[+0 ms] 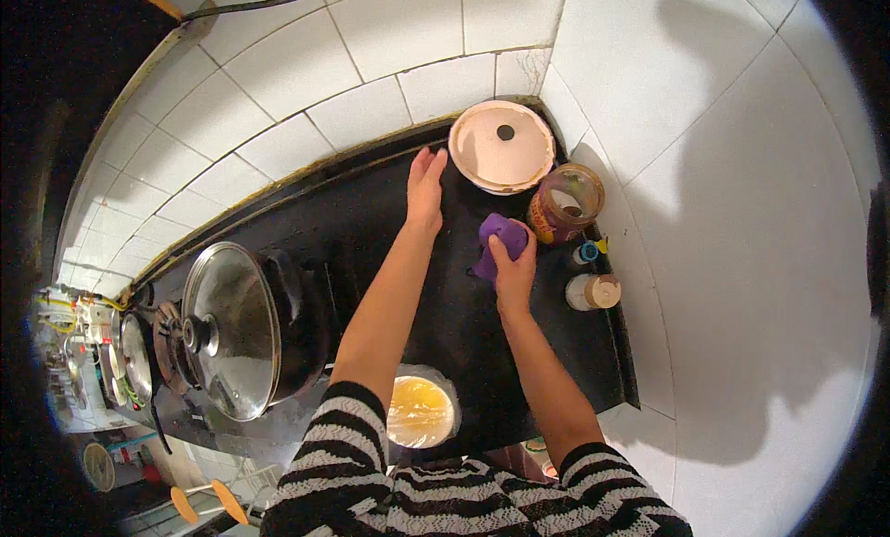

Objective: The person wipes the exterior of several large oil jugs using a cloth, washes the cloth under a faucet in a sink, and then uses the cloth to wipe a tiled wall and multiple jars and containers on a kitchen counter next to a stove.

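Observation:
My right hand (516,266) grips a bunched purple cloth (502,239) above the black countertop (452,328). Just left of a round pinkish lidded container (502,147), my left hand (425,193) is held with its fingers extended and nothing in it; whether its fingertips touch the container I cannot tell. Beside the cloth, to its upper right, stands an open jar (567,203) with a purple and yellow label. A small bottle with a blue cap (586,252) and a jar with a beige lid (593,292) stand to the right of my right hand.
At the left is a large dark pot with a glass lid (233,332). A lidded pan (137,356) lies farther left. Near my body sits a plastic-covered bowl with yellow contents (421,412). White tiled walls (389,29) border the counter behind and at the right.

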The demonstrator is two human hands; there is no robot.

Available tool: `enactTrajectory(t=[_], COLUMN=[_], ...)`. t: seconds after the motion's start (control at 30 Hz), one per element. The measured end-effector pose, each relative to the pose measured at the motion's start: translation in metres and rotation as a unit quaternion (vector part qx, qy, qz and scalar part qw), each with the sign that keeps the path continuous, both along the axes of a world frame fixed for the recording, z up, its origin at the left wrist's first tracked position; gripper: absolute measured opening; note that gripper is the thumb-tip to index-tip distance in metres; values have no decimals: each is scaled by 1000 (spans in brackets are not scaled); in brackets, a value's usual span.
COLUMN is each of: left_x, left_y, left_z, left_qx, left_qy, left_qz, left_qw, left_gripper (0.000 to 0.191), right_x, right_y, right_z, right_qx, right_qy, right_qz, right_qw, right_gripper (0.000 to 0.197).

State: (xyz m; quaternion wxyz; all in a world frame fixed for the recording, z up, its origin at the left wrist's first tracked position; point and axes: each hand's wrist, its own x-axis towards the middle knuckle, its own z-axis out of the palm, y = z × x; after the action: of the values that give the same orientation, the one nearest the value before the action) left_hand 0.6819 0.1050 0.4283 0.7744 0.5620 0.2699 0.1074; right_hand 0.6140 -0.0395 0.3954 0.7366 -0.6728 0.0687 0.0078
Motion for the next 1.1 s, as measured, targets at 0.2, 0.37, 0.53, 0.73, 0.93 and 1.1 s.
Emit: enactTrajectory(t=[0.2,0.37,0.53,0.73,0.93,1.1], left_x=[-106,-188,-257,-292,-314,-345], left_y=[15,17,19,19,22,23], left_z=[22,42,33,33,33,29], left_qx=[75,85,131,110,111,123], left_qy=[-14,-31,6,35,44,88], left_qz=[-22,-68,-56,-20,8,21], left_qw=[997,994,990,993,993,988], left_gripper=[52,48,46,45,43,45], right_x=[-13,-14,35,59,56,-3], right_y=[35,31,72,132,156,92], right_z=[-15,-49,-22,-33,-33,-11], right_qx=[-364,-265,-333,-244,-350,-284], right_qy=[-302,-403,-311,-351,-447,-422], right_qz=[182,352,123,258,335,534], right_qw=[862,802,882,866,752,676], right_gripper=[36,33,27,29,30,16])
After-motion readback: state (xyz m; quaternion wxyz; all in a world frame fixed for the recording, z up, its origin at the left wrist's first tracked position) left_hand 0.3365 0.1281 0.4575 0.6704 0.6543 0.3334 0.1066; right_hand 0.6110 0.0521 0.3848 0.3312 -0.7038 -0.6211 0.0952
